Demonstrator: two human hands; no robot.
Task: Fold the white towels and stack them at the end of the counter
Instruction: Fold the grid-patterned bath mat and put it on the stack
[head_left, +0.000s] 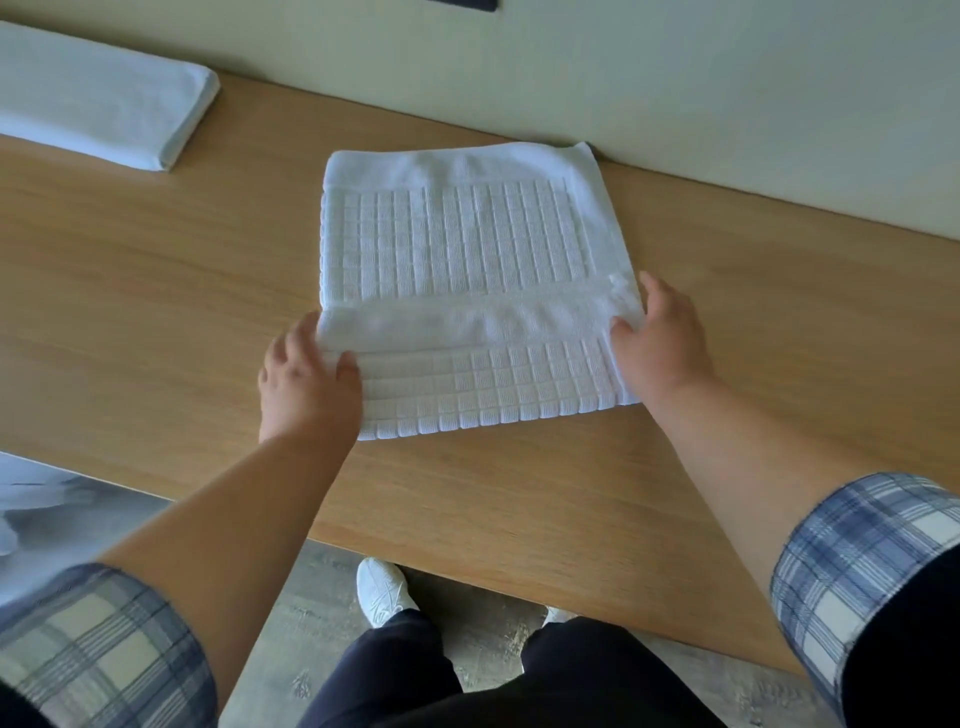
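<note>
Lying in the middle of the wooden desk (156, 291), the white towel (457, 244) has a woven grid of small squares with plain bands at its edges. Its upper layer ends in a plain band short of the near edge, so a strip of the lower layer shows nearer the person. Its far right corner reaches the foot of the pale wall (675, 93).

The left grip (306, 374), a bare hand, pinches the left end of that upper band, with the thumb on top and the fingers tucked behind the edge. It hides the towel's left edge there. The right grip (660, 332) pinches the band's right end in the same way, thumb on the cloth and fingers curled round the side.

At the far left of the desk, well apart from this towel, lies a folded towel (98, 93), long, flat and partly cut off by the frame. A dark object (467, 4) shows at the top edge, too cropped to identify.

Both bare forearms cross the near part of the desk, coming out of rolled plaid sleeves (857, 561). Below the desk's near edge are dark trousers (395, 675), a white shoe (384, 590) with a grey mark too blurred to read, and a grey floor (322, 597). A pale grey surface (41, 519) sits at the left edge, but I cannot tell what it is
</note>
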